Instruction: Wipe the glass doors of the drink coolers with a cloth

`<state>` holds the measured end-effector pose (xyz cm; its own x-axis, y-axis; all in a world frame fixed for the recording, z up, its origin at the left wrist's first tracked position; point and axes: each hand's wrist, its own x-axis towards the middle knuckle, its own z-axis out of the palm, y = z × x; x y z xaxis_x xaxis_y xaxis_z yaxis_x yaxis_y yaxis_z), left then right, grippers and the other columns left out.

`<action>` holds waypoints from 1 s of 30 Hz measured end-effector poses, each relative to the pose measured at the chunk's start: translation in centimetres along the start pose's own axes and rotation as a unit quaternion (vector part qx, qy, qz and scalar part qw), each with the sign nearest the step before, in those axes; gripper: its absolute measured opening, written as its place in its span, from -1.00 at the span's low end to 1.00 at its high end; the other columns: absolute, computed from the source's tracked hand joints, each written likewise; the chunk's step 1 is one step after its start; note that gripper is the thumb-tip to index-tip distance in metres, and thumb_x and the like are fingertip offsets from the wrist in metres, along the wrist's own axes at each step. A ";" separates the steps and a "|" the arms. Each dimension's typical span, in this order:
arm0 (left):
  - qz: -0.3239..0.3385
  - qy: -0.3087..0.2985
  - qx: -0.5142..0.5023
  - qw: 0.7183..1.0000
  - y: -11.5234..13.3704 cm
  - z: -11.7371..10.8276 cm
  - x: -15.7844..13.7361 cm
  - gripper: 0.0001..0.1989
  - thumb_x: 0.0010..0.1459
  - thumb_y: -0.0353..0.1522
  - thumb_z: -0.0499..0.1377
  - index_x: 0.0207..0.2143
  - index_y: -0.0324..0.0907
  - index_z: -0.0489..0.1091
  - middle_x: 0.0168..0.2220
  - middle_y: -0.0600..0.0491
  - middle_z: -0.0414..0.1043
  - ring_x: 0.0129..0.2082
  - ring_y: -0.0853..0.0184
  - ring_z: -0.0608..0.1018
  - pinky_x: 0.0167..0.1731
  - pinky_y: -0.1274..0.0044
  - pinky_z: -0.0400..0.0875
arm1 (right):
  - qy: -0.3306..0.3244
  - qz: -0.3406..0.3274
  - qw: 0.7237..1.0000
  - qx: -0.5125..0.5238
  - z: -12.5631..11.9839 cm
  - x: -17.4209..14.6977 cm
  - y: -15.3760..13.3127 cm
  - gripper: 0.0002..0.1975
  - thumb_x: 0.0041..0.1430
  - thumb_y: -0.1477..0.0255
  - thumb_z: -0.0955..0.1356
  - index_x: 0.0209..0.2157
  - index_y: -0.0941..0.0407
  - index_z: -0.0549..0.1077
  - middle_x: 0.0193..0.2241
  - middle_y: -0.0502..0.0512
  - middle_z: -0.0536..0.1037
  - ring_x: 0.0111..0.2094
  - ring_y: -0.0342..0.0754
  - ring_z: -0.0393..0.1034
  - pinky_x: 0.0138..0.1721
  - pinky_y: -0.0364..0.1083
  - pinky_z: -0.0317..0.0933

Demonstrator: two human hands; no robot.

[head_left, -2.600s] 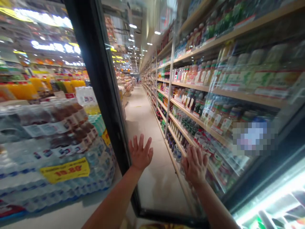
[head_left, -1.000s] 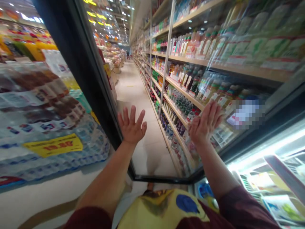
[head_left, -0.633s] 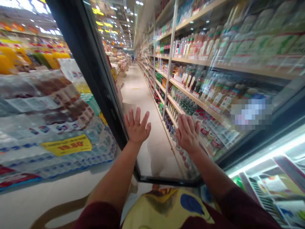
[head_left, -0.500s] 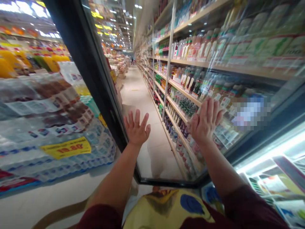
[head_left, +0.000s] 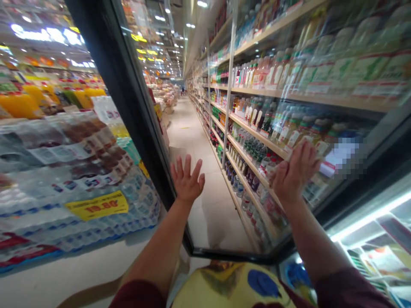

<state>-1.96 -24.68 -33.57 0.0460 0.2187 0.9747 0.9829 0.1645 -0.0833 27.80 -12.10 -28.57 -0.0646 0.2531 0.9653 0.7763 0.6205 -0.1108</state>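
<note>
A glass door (head_left: 218, 188) with a dark frame stands tilted in front of me, swung out from a lit cooler. Against the pane, close to the left bar of the door frame (head_left: 128, 98), my left hand (head_left: 189, 182) is spread open with its fingers apart. My right hand (head_left: 297, 173) lies on the glass farther right, palm turned to it and fingers stretched out close together. A faint reflection shows beside its thumb. I make out nothing held in either hand. A blurred-out bluish-white patch (head_left: 342, 158) is on the glass right of my right hand.
Bottle shelves (head_left: 272, 92) show in the pane at right, and an aisle floor (head_left: 189, 128) runs off ahead. Stacked packs of bottles (head_left: 80, 158) with a yellow price sign (head_left: 99, 206) stand at left. The lit cooler interior (head_left: 379, 252) is at lower right.
My right hand has slid right and slightly down across the glass. The left hand keeps its place near the frame bar. The whole view has shifted a little.
</note>
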 end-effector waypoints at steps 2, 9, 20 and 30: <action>-0.008 -0.002 -0.009 1.000 0.0 0.0 0.0 -0.50 0.31 -0.23 0.08 0.27 -0.05 0.30 0.40 -0.08 0.03 0.45 0.09 -0.16 0.39 0.08 -0.23 | 0.006 0.009 1.000 0.001 0.1 -0.3 0.0 -0.34 0.39 0.32 0.11 0.43 0.27 -0.08 0.39 0.42 0.07 0.44 0.27 -0.16 0.36 0.37 -0.23; 0.013 0.022 0.006 1.000 0.1 -0.1 0.3 -0.49 0.30 -0.26 0.10 0.29 -0.04 0.29 0.40 -0.06 0.02 0.45 0.09 -0.12 0.39 0.11 -0.17 | -0.048 -0.112 0.993 -0.013 1.8 -6.9 -2.1 -0.30 0.33 0.33 0.24 0.42 0.19 -0.02 0.30 0.38 0.28 0.38 0.21 0.04 0.38 0.29 -0.19; 0.020 0.030 0.012 0.999 0.3 -0.5 0.5 -0.41 0.29 -0.30 0.12 0.36 -0.03 0.16 0.42 -0.06 -0.05 0.44 0.07 -0.09 0.39 0.12 -0.15 | -0.004 -0.036 0.999 -0.028 1.3 -4.5 -1.2 -0.27 0.37 0.30 0.19 0.44 0.26 -0.15 0.35 0.49 0.14 0.41 0.32 -0.06 0.33 0.36 -0.11; 0.021 0.031 0.025 0.999 0.2 -0.4 0.5 -0.39 0.30 -0.30 0.11 0.37 -0.02 0.12 0.42 -0.06 -0.06 0.44 0.05 -0.08 0.38 0.09 -0.10 | 0.016 -0.027 0.999 -0.020 1.3 -0.8 -2.1 -0.30 0.38 0.27 0.17 0.43 0.24 -0.09 0.36 0.41 0.16 0.40 0.28 -0.03 0.36 0.29 -0.16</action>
<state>-1.63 -24.89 -33.03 0.0999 0.1662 0.9810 0.9696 0.2049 -0.1335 25.43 -12.61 -29.38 -0.0877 0.1957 0.9767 0.7963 0.6029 -0.0493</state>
